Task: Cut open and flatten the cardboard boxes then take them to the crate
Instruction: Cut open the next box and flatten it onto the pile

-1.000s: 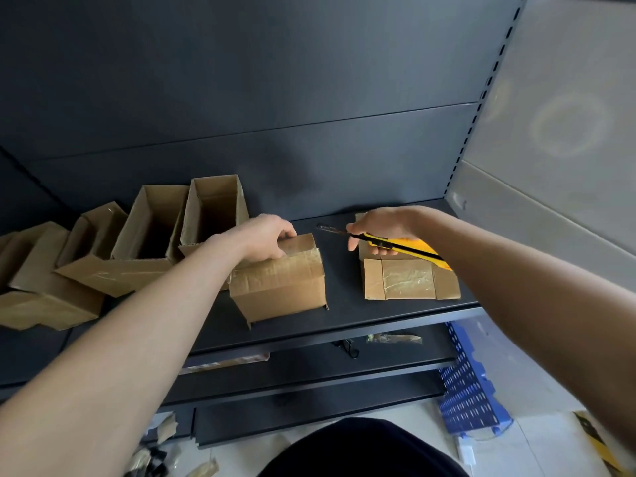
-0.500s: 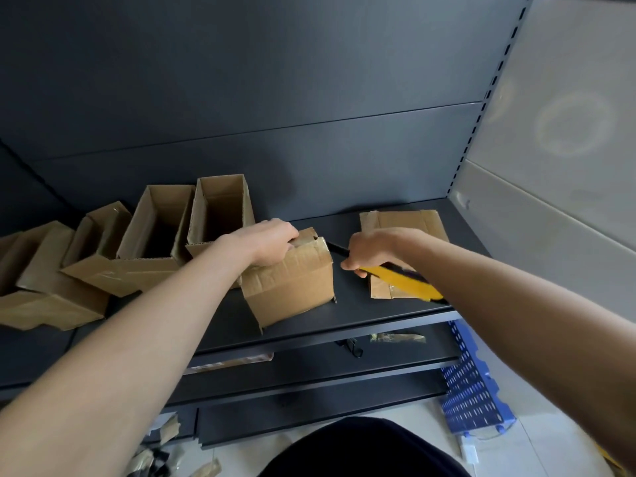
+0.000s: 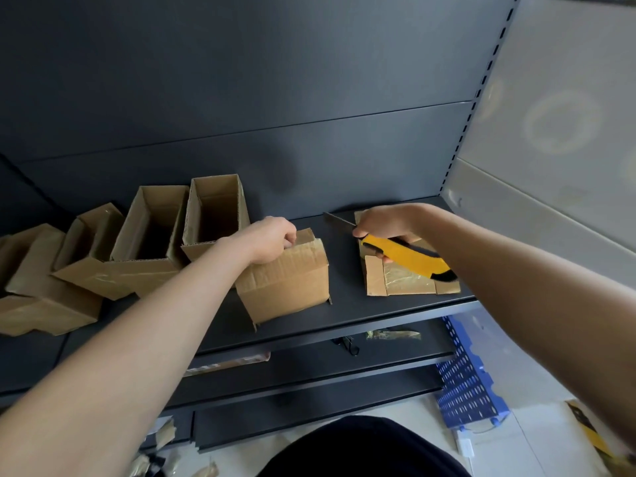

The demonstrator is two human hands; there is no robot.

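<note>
Gripping the top edge of the small cardboard box (image 3: 289, 287) with the left hand (image 3: 272, 241), fingers curled tight over the flap. Standing upright, that box, near the front of the dark shelf (image 3: 344, 315). Over on the other side, wrapping the right hand (image 3: 385, 223) firmly round the yellow utility knife (image 3: 406, 258), blade (image 3: 339, 222) out, pointing left, clear of the box. Hovering there above a flattened cardboard sheet (image 3: 406, 287). To the left, a row of open boxes (image 3: 213, 215). Down on the floor by the shelf's right end, the blue crate (image 3: 464, 383).
</note>
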